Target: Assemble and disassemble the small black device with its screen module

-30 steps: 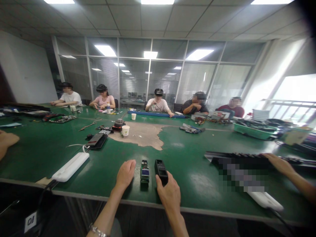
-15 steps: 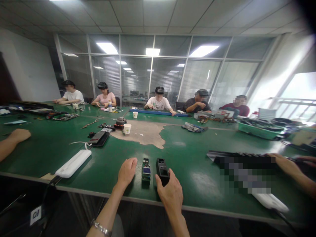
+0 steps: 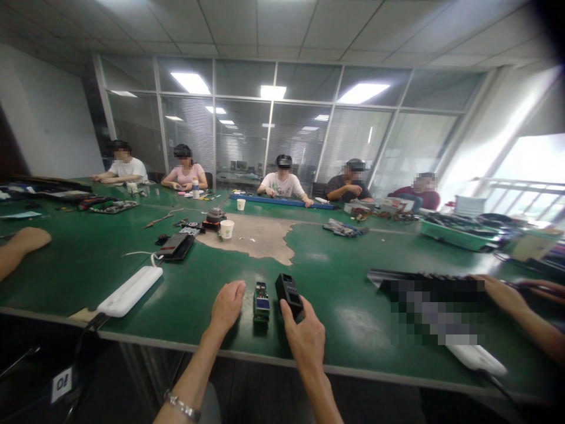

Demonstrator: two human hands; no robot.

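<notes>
My right hand [image 3: 306,331] grips the lower end of a black plastic casing [image 3: 288,290], thumb on its left side and fingers round the right. The casing has square openings along its face and is tilted slightly. Just left of it, on the green table, lies a narrow circuit board assembly [image 3: 262,305] with a small bluish screen. Resting on the table to the left of that board, my left hand [image 3: 227,305] has its fingers curled in and pressed together. It is apart from the board, and I see nothing in it.
A white power strip [image 3: 130,291] and a dark device [image 3: 178,244] lie to the left. Ahead are a paper cup [image 3: 226,229] and a worn bare patch [image 3: 265,250]. Neighbours' hands show at both sides; a black part [image 3: 384,279] lies right. Several people sit opposite.
My right hand has closed round the black casing and shifted it slightly up and left, tilting it. My left hand and the circuit board have stayed in place.
</notes>
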